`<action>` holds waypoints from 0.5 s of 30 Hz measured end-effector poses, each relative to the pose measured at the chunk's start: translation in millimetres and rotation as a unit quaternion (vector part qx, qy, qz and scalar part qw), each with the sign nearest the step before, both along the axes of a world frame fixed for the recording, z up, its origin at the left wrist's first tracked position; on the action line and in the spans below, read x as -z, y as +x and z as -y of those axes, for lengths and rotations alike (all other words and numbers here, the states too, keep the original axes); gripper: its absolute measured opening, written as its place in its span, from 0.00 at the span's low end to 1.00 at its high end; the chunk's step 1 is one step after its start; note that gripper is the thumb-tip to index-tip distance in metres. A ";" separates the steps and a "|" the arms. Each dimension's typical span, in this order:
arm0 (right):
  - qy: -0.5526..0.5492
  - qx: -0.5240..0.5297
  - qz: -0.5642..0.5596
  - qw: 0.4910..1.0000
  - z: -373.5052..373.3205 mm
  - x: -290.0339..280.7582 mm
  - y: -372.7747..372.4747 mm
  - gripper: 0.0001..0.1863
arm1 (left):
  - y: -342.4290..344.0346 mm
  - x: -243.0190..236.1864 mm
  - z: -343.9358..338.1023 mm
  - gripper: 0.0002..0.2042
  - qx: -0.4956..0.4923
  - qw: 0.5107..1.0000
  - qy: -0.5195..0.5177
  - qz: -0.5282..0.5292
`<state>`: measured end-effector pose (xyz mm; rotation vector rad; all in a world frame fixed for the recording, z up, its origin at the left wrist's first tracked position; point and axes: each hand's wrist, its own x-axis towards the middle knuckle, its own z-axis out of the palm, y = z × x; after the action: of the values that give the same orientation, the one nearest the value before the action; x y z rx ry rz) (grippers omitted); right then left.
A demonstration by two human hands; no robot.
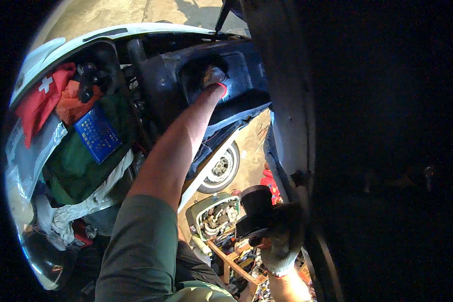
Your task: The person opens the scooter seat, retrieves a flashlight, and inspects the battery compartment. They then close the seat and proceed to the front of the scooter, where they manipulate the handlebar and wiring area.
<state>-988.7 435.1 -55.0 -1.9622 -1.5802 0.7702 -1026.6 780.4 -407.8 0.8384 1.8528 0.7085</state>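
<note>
My left arm reaches up and forward, and my gloved left hand (215,76), with a red cuff, is at a dark opening (191,70) in a black vehicle panel (163,70). The fingers of that hand are lost in shadow. Lower right, my gloved right hand (283,251) is closed around a black device with a round cylindrical end (257,200); its exact kind is hard to make out in the shade.
A storage space on the left holds a red pouch with a white cross (45,95), an orange bag (75,103), a blue booklet (98,133) and green cloth (68,171). Below lie a wheel (221,168), a green case of parts (199,204) and a wooden tray (231,259). A dark panel (287,75) borders the right.
</note>
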 end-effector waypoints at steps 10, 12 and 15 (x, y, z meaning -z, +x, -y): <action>0.068 0.021 -0.075 0.995 7.8 7.1 1.3 0.28 | 0.8 -4.1 -2.5 0.24 0.059 0.997 -0.011 0.041; 0.087 0.010 -0.044 0.995 6.5 8.3 3.1 0.26 | 2.0 2.4 -2.1 0.24 0.052 0.998 0.008 0.023; 0.104 -0.002 0.022 0.994 9.1 8.1 7.7 0.22 | 3.8 11.8 -6.9 0.21 0.046 0.998 0.004 0.043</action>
<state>-981.0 426.1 -63.1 -1.8370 -1.6197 0.5431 -1022.7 787.3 -419.6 0.8788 1.7255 0.6837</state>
